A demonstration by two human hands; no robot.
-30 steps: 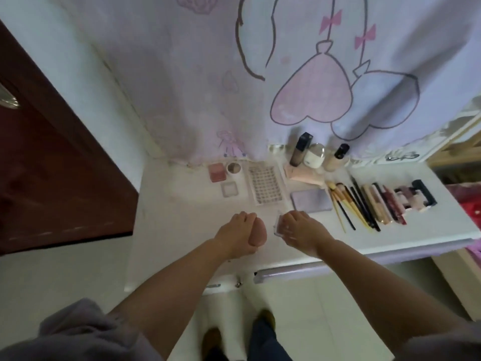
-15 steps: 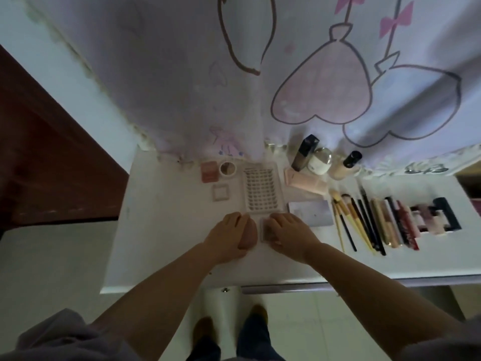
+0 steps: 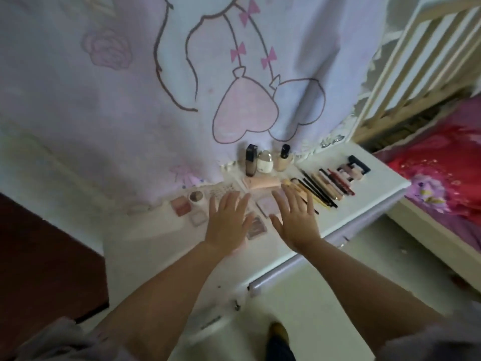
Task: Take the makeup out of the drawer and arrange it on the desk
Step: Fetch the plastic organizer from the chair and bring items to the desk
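Note:
Makeup lies in rows on the white desk (image 3: 135,246). My left hand (image 3: 229,221) and my right hand (image 3: 295,221) hover flat over the middle of it, fingers spread, holding nothing. Between them lies a small brown eyeshadow palette (image 3: 256,225). A pale lilac compact (image 3: 268,207) and a dotted sheet (image 3: 221,190) are partly hidden under the hands. To the left sit a pink blush (image 3: 180,205), a round pot (image 3: 196,196) and a clear square case (image 3: 197,217). Behind stand three bottles (image 3: 265,161); a peach tube (image 3: 263,183) lies in front of them. Brushes and pencils (image 3: 320,188) lie at right.
A printed lilac curtain (image 3: 130,100) hangs behind the desk. The drawer front (image 3: 312,252) runs along the desk's near right edge. A dark wooden door (image 3: 39,269) is at left. A wooden bed rail (image 3: 416,61) and red bedding (image 3: 442,178) are at right.
Both hands were curled on a small item at the desk's middle; they have let go and now lie spread open above the desk. The brown palette rests between them. The camera view shifted.

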